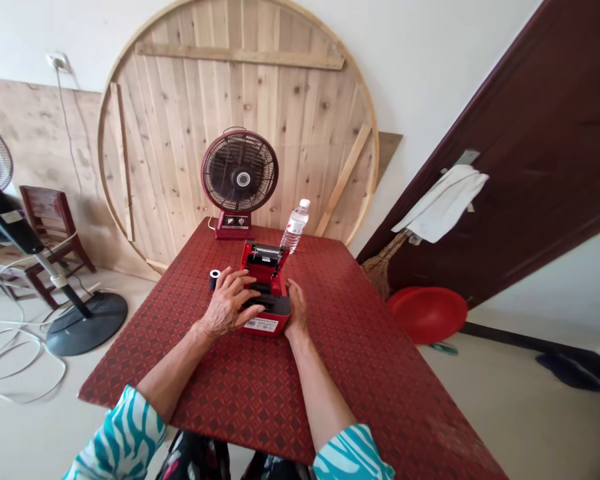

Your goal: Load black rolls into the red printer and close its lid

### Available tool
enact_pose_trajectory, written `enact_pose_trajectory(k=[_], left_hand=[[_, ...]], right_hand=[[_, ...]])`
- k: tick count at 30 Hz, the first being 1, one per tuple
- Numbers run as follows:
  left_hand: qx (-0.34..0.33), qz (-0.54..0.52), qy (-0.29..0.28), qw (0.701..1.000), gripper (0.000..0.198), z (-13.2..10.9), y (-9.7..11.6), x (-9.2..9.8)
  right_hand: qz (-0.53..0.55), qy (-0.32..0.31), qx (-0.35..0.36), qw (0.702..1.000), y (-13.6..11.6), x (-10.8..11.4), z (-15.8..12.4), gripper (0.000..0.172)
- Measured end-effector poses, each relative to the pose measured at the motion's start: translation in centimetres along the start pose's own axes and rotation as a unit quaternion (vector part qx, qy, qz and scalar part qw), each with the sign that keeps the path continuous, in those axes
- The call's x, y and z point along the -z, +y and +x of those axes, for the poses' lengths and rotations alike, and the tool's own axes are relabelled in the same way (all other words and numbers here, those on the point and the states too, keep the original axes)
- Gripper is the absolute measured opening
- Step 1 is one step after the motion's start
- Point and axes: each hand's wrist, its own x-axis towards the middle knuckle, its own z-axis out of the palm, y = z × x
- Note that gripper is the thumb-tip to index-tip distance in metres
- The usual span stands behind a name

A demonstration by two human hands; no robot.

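head view: the red-and-black printer (281, 307) sits on the table between both hands, its long axis running away from the person, lid (265, 253) raised at the far end. the left hand (233, 303) spreads loosely over its top, nearest the small roll (214, 280); the right hand (296, 310) rests unclenched along its side.

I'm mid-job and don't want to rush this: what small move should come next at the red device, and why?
Probably lift the left hand off the red device, with the right hand at its side to steady it. The lid stands open, but the left hand covers part of the inside, so I can't fully see it.
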Motion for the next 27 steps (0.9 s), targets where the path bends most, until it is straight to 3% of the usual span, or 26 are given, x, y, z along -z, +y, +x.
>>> enact_pose_trajectory(k=[6, 10, 17, 22, 27], left_hand=[[-0.023, 0.001, 0.028, 0.999, 0.026, 0.0, -0.2, 0.1], [-0.015, 0.012, 0.024, 1.000, 0.026, 0.0, -0.2, 0.2], [0.007, 0.009, 0.018, 1.000, 0.031, -0.1, -0.2, 0.3], [0.049, 0.028, 0.016, 0.998, 0.061, -0.3, -0.8, 0.4], [0.063, 0.047, -0.014, 0.997, 0.053, -0.8, -1.1, 0.8]], right_hand=[[-0.037, -0.056, 0.046, 0.997, -4.2, -2.9, 4.2, 0.050], [-0.056, -0.096, 0.088, 0.990, -5.3, -3.8, 5.2, 0.047], [-0.128, -0.073, 0.185, 0.972, -4.0, -0.9, 1.4, 0.041], [-0.162, -0.055, 0.210, 0.963, -2.6, 0.3, -1.1, 0.037], [-0.165, -0.059, 0.216, 0.961, -2.1, 0.5, -1.7, 0.038]])
